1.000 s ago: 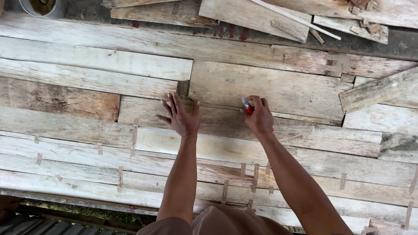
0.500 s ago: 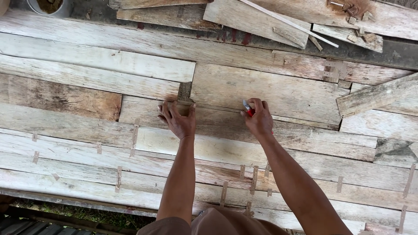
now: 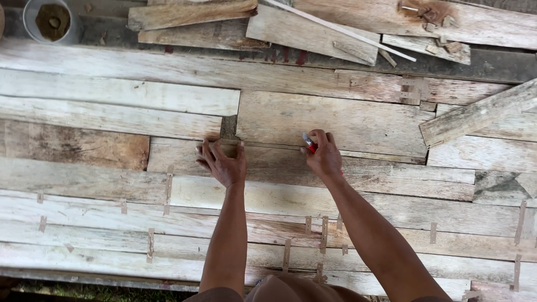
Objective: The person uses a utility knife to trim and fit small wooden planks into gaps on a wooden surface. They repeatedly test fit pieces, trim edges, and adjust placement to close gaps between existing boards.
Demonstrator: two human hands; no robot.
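A surface of weathered wooden planks [image 3: 112, 95] fills the head view. My left hand [image 3: 222, 161] lies flat with fingers apart on a plank [image 3: 268, 159], just below a dark gap [image 3: 228, 127] between boards. My right hand [image 3: 323, 156] is closed on a small red tool [image 3: 309, 143], its tip touching the edge of the wide pale board [image 3: 347, 120]. Both forearms reach up from the bottom of the picture.
Loose boards and offcuts [image 3: 313, 31] are piled along the top. A round white container [image 3: 51, 21] with brown contents stands at the top left. A tilted plank [image 3: 475, 114] lies at the right. Small wooden cleats [image 3: 323, 235] join the lower boards.
My left hand has gone from fingers curled at the gap to lying flat and spread on the plank. My right hand stays in place with the red tool.
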